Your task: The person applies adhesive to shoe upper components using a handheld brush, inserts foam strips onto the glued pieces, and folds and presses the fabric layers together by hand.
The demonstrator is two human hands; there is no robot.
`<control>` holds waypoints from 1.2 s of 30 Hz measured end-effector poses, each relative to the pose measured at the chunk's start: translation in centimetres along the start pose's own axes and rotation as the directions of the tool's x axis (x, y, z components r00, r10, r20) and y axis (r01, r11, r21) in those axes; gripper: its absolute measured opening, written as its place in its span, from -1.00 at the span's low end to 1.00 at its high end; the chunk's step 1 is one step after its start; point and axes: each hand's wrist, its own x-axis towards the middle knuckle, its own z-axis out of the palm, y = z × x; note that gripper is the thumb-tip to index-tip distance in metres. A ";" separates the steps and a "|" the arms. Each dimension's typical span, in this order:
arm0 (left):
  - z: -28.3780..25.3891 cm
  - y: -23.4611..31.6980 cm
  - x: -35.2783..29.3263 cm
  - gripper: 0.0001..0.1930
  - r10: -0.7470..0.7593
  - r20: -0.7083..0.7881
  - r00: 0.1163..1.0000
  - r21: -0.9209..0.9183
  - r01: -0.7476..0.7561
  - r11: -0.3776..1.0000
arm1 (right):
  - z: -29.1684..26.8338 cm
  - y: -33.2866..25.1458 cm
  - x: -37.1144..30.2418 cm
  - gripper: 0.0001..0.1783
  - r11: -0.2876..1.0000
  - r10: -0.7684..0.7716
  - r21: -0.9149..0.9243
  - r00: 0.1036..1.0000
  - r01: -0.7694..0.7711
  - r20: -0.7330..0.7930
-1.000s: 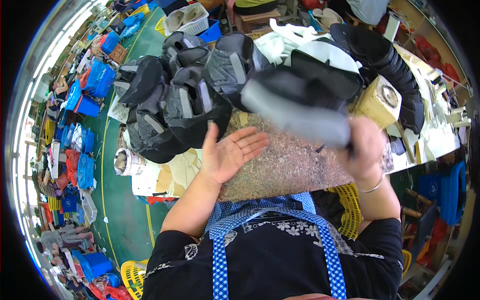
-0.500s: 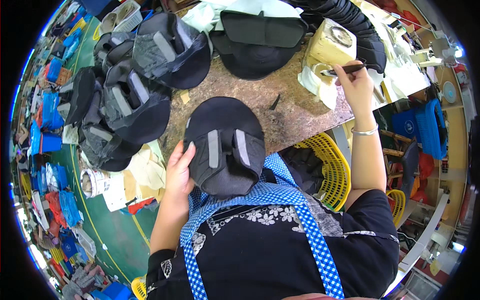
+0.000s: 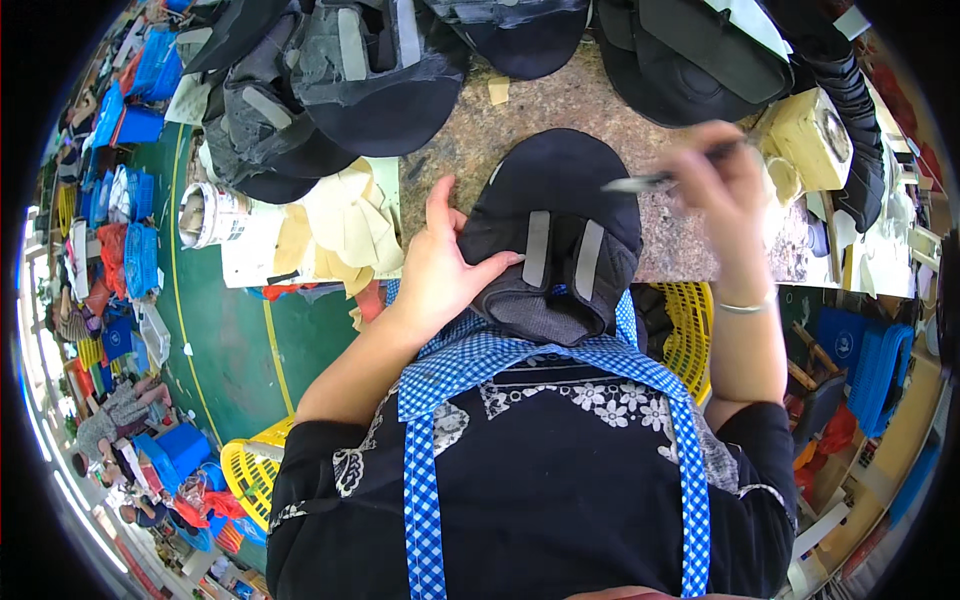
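A black shoe upper (image 3: 560, 180) with two grey strips lies at the near edge of the worktable, its rounded end pointing away from me. My left hand (image 3: 438, 255) grips its left side, thumb on top near a strip and some fingers hidden. Blurred by motion, my right hand (image 3: 715, 190) holds a slim brush (image 3: 640, 184) with a dark handle and a pale tip. That tip hovers over or close to the upper's right edge; whether they touch I cannot tell. To the right stands a yellowish, glue-crusted block-shaped container (image 3: 808, 140).
More black uppers (image 3: 385, 110) are piled at the far left and along the back. A white bucket (image 3: 207, 215) and cut cream pieces (image 3: 345, 225) sit at left. Under the table edge is a yellow basket (image 3: 690, 325). A stack of black pieces (image 3: 850, 110) stands far right.
My right hand has moved left with the brush, from the yellowish container toward the upper. The left hand's thumb now lies further over the upper. The whole view has shifted.
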 end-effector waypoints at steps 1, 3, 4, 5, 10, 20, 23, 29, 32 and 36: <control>-0.1 0.2 0.0 -0.03 -0.028 0.006 1.000 0.008 0.028 1.000 | 2.8 -1.1 0.4 -0.91 0.998 -0.021 -0.061 0.980 0.034 0.196; -0.1 0.9 0.1 -0.03 -0.048 0.019 0.999 0.011 0.048 0.999 | 6.4 -1.0 1.0 -0.79 0.945 -0.153 -0.198 0.887 0.260 0.436; 0.0 1.1 0.0 -0.03 -0.055 0.020 0.998 0.043 0.054 0.998 | 7.6 -0.2 2.0 -0.68 0.802 -0.254 -0.367 0.825 0.471 0.505; 0.0 1.2 -0.1 -0.03 -0.059 0.021 0.998 0.073 0.058 0.996 | 8.2 0.0 2.9 -0.65 0.752 -0.305 -0.407 0.822 0.518 0.481; 0.1 1.3 -0.2 -0.03 -0.037 0.040 0.999 0.088 0.033 0.996 | 10.5 -0.4 2.7 -0.58 0.766 -0.350 -0.327 0.786 0.553 0.510; 0.3 0.1 -0.2 -0.15 -0.006 0.039 0.999 0.119 0.002 0.993 | -1.9 1.2 -2.5 -0.74 0.914 0.169 -0.367 0.985 -0.174 -0.048; 0.3 0.0 -0.1 -0.17 -0.017 0.036 0.999 0.088 0.014 0.996 | 0.8 0.2 -3.5 -0.90 0.996 0.089 0.016 0.983 -0.088 -0.162; 0.4 0.9 -0.1 -0.23 -0.018 0.021 1.000 0.143 0.015 0.990 | 2.0 2.0 -7.5 -0.81 1.000 -0.012 0.015 0.932 0.007 0.362; 0.4 0.8 -0.5 -0.28 -0.006 0.012 1.000 0.151 0.005 0.989 | 2.1 1.1 -4.9 -0.84 0.860 0.189 0.465 0.978 -0.208 0.089; 0.8 1.0 -0.2 -0.44 0.067 -0.010 0.998 0.211 -0.063 0.975 | 6.0 2.6 -3.7 -0.80 0.913 -0.339 -0.148 0.910 0.380 0.240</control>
